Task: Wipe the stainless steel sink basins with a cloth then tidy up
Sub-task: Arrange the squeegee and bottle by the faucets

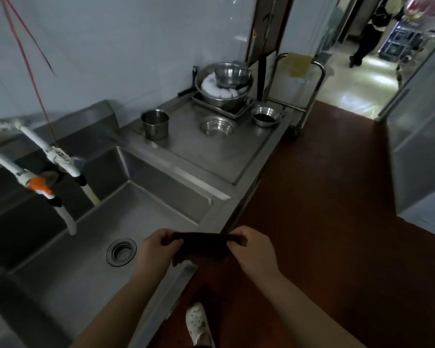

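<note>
A dark cloth [203, 246] is stretched between both of my hands above the front rim of the stainless steel sink basin [146, 207]. My left hand [158, 249] pinches its left end and my right hand [255, 252] pinches its right end. The basin has a round drain strainer [121, 251] just left of my left hand. A second basin [18, 217] lies further left, mostly in shadow. Two white taps [48, 169] with hoses hang over the basins.
On the steel drainboard [211, 151] to the right stand a small pot [155, 123], two bowls [217, 125] and a large bowl of stacked dishes [224, 84]. A trolley [301, 81] stands beyond. Red-brown floor [324, 209] is on the right; a person walks in the far doorway.
</note>
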Available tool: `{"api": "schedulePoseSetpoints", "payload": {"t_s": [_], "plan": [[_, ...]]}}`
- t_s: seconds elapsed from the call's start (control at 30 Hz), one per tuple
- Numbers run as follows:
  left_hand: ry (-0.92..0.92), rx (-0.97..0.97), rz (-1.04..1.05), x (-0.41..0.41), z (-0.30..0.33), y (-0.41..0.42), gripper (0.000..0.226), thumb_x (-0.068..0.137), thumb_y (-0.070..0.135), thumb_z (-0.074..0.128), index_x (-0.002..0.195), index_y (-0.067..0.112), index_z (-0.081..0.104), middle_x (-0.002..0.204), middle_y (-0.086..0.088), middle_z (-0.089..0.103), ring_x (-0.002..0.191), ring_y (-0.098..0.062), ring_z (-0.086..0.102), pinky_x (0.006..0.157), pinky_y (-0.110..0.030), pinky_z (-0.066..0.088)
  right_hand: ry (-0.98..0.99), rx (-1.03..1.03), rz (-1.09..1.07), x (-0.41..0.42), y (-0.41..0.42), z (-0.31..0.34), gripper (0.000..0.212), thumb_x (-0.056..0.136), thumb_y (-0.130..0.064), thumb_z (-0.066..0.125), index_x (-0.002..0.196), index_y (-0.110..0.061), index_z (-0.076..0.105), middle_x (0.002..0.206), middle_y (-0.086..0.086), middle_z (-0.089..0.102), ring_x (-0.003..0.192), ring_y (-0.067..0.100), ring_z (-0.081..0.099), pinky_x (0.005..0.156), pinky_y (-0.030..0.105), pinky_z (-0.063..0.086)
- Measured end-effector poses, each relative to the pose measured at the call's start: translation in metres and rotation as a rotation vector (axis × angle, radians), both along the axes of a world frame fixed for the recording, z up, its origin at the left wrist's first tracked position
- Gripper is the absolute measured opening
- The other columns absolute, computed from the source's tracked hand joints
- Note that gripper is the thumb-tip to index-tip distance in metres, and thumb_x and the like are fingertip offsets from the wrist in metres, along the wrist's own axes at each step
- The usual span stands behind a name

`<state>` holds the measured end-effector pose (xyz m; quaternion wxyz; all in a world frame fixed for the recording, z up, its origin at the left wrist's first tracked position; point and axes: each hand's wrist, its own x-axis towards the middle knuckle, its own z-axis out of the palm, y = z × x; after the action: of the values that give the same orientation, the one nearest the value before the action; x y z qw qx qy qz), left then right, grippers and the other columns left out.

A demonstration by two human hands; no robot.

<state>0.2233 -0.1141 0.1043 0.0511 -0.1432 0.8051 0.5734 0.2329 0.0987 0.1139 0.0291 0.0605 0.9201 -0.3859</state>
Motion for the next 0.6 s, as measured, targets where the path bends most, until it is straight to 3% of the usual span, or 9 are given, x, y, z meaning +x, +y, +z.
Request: {"api": "schedulePoseSetpoints", "payload": {"t_s": [0.13,0.27,0.4,0.5,0.6], "plan": [[-0.004,0.026,0.032,-0.066,-0.011,0.014,0.015,0.083,0.0,0.065,0.075,0.013,0.064,0.05,-0.002,0.062,0.041,-0.001,0.056,0.038,-0.009,0.039,0.009,0.122,0.074,-0.065,0.008,-0.007,0.01,0.087,-0.031,0.061,0.096,-0.027,0.064,0.087,-0.015,0.059,0.076,0.001,0.054,0.058,0.009,0.034],[-0.05,0.009,0.045,-0.128,-0.021,0.025,0.011,0.083,0.002,0.066,0.079,0.012,0.066,0.059,-0.006,0.065,0.042,-0.004,0.057,0.041,-0.011,0.043,-0.043,0.145,0.098,-0.122,0.017,-0.014,0.007,0.087,-0.031,0.061,0.093,-0.029,0.062,0.083,-0.015,0.058,0.072,0.003,0.055,0.062,0.018,0.042],[-0.076,-0.019,0.081,-0.174,-0.026,0.029,0.012,0.083,0.011,0.069,0.079,0.021,0.064,0.066,-0.001,0.067,0.053,-0.004,0.062,0.049,-0.016,0.048,-0.124,0.096,0.127,-0.164,0.022,-0.024,0.014,0.086,-0.028,0.063,0.084,-0.038,0.053,0.072,-0.015,0.057,0.064,-0.001,0.055,0.056,0.013,0.041],[-0.076,-0.086,0.152,-0.204,-0.033,0.029,0.009,0.082,0.02,0.07,0.081,0.026,0.064,0.074,0.004,0.067,0.067,-0.011,0.065,0.063,-0.031,0.055,-0.211,0.047,0.185,-0.196,0.022,-0.033,0.012,0.084,-0.027,0.063,0.083,-0.035,0.053,0.071,-0.012,0.058,0.063,-0.001,0.055,0.054,0.014,0.04],[-0.077,-0.164,0.171,-0.235,-0.047,0.033,0.006,0.082,0.027,0.069,0.084,0.031,0.065,0.077,0.012,0.065,0.072,-0.008,0.062,0.064,-0.028,0.052,-0.275,0.023,0.232,-0.233,0.026,-0.048,0.008,0.083,-0.03,0.063,0.085,-0.032,0.055,0.071,-0.013,0.058,0.063,-0.002,0.054,0.054,0.014,0.037]]}}
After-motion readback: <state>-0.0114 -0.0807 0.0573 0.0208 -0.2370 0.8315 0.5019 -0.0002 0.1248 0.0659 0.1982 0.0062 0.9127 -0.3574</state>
